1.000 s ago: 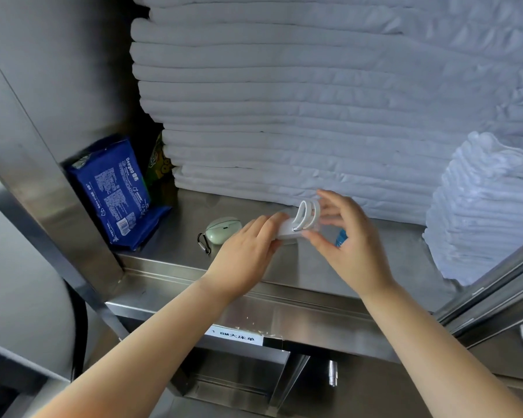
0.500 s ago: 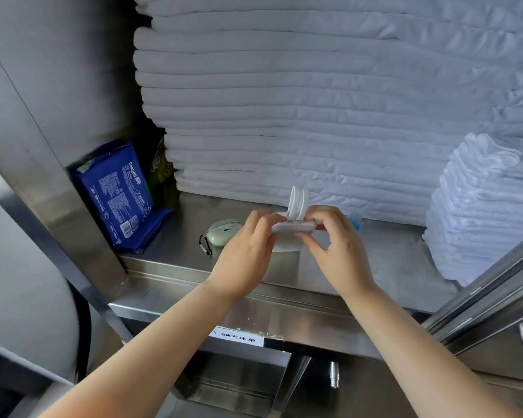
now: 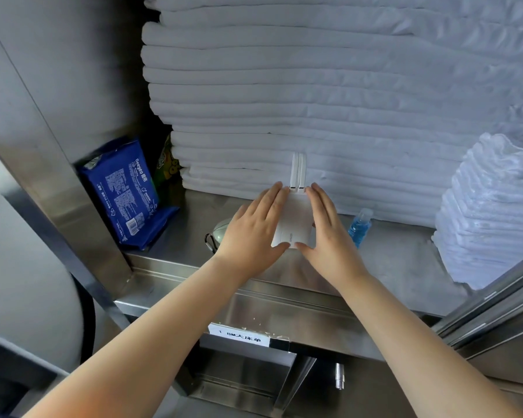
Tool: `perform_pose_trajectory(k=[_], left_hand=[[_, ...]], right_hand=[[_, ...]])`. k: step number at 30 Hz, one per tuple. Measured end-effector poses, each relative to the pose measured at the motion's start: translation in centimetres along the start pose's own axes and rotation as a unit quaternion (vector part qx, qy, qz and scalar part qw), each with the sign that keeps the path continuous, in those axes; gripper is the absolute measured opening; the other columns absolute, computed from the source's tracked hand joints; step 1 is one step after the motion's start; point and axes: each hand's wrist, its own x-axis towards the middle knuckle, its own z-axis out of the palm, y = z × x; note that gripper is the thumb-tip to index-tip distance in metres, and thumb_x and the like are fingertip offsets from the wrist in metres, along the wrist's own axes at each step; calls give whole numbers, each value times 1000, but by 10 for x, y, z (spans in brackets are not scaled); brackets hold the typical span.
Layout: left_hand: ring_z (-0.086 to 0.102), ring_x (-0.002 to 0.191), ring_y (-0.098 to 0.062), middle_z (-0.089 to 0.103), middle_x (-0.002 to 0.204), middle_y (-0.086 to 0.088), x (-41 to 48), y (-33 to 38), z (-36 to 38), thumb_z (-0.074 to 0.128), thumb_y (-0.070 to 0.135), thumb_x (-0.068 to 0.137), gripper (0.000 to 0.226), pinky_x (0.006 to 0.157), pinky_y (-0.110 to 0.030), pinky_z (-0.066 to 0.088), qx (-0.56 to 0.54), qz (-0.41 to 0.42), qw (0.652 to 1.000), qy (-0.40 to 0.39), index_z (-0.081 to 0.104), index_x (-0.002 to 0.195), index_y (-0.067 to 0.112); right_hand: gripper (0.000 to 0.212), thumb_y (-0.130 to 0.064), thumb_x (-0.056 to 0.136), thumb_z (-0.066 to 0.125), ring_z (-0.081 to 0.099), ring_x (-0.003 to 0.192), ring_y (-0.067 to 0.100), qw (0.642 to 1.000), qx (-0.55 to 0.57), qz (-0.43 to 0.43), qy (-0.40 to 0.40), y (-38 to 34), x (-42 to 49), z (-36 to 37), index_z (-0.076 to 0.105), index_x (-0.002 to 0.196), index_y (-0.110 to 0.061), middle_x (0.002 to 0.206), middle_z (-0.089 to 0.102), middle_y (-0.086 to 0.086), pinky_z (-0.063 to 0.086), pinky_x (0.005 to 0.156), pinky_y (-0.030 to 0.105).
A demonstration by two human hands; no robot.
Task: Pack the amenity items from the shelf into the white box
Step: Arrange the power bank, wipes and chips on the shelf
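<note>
Fingers (image 3: pixel 273 200) of both hands are straight and close together, not curled. They press flat against the two long sides of the white box (image 3: pixel 293 225). The left hand (image 3: pixel 252 227) lies along the left side of the box and the right hand (image 3: pixel 326 232) along its right side, so the box sits in the narrow gap between them. Both thumbs reach toward its near corners. The box is over the front part of the steel shelf (image 3: pixel 399 267); I cannot tell if it rests on the metal or is held a little above it. Its top face shows small grey letters near the front edge. At its far end two thin white strips (image 3: pixel 298 170) stand upright, just past the fingertips.

A pale green earbud case (image 3: pixel 219 232) with a dark clip is just beside the left hand, partly hidden by it. A small bottle of blue liquid (image 3: pixel 360 226) lies near the right hand, apart from it. A blue pack of wet wipes (image 3: pixel 124 191) leans at the left end of the shelf, with a green and yellow packet (image 3: pixel 165 164) behind it. A high stack of folded white sheets (image 3: pixel 314 101) fills the back, and a lower pile of white towels (image 3: pixel 489 221) is at the right. A white label (image 3: pixel 239 339) is stuck under the front edge of the shelf.
</note>
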Motion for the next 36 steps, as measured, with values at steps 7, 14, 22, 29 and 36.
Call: perform_pose_trajectory(k=[7,14,22,29,36], left_hand=[[24,139,-18,2,157,-5,16,-12,8,80,55,58,135,109,-27,22,89,12,993,-78,-10,148,11],[31,134,-24,8,155,-13,23,-9,11,78,52,63,130,111,-28,17,168,20,982,-80,-9,146,1],[25,137,-30,15,152,-19,26,-7,9,69,52,73,117,115,-31,9,160,23,982,-92,-3,146,-3],[27,135,-31,18,151,-19,27,-3,6,62,57,71,115,115,-33,9,176,22,980,-88,-1,146,-5],[31,130,-28,19,149,-15,25,0,3,67,59,65,122,111,-30,18,158,27,982,-97,1,147,-2]], right_hand=[[110,-14,70,81,39,131,24,997,4,6,-77,8,14,-8,5,150,-17,157,3,-2,43,97,28],[113,-25,71,82,46,126,26,996,-36,3,-82,9,16,-9,2,151,-15,157,1,0,47,92,32],[124,-17,66,83,40,131,31,992,-83,6,-98,9,19,-2,-8,150,-20,157,-10,2,47,89,34],[121,-21,65,84,49,119,34,991,-87,2,-99,7,20,-5,-2,150,-17,156,-2,5,46,86,34],[125,-24,65,84,52,111,33,986,-89,30,-141,4,19,-12,-8,149,-18,155,-4,6,44,80,31]])
